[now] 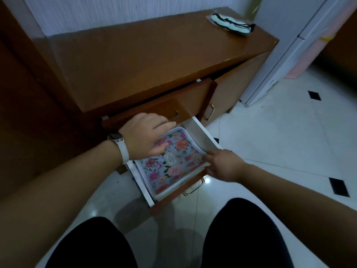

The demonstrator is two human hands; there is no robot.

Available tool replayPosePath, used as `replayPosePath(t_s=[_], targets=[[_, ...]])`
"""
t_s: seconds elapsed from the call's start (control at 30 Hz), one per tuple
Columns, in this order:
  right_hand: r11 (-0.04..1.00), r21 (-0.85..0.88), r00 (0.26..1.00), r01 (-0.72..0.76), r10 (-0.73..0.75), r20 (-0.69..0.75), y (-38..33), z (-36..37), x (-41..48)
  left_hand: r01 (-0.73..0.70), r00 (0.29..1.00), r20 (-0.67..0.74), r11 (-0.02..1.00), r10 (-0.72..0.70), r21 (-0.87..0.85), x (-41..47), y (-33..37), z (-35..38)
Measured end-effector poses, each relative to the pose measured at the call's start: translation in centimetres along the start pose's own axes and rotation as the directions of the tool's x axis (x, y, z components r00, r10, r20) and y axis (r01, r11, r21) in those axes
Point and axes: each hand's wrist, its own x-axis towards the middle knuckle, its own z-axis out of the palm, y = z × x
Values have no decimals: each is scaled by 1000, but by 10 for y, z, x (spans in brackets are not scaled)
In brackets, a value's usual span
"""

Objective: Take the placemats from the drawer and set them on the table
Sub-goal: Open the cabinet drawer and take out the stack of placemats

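Observation:
Floral placemats [172, 163], blue with pink flowers and a white border, lie stacked in the open lower drawer [202, 136] of a brown wooden cabinet. My left hand [146, 136], with a white watch on its wrist, hovers over the stack's far left corner, fingers spread and touching the top mat. My right hand [222, 165] pinches the right edge of the stack near the drawer's front. The mats rest flat in the drawer.
The cabinet's brown top [154, 55] carries a pale green and black item [231, 23] at its far right. An upper drawer [164, 111] stands slightly open above the lower one. White tiled floor [270, 142] extends right; a white door frame [274, 64] stands beyond.

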Motion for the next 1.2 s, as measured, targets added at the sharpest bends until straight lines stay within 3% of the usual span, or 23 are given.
replayPosePath(t_s=[0.13, 0.33, 0.63, 0.93, 1.2], targets=[[993, -116, 999, -20, 23, 23, 28, -11, 16, 118, 977, 192, 985, -92, -126, -24, 12, 38], [956, -293, 997, 24, -2, 76, 74, 6, 46, 239, 905, 389, 962, -171, -132, -15, 26, 109], [835, -363, 896, 413, -303, 324, 108, 26, 87, 540, 782, 510, 797, -357, -270, 21, 57, 179], [656, -420, 754, 627, -373, 541, 109, 40, 114, 646, 705, 613, 679, -356, -348, 24, 80, 214], [704, -337, 776, 625, -513, 367, 131, 47, 107, 651, 702, 613, 675, -362, -347, 25, 83, 211]])
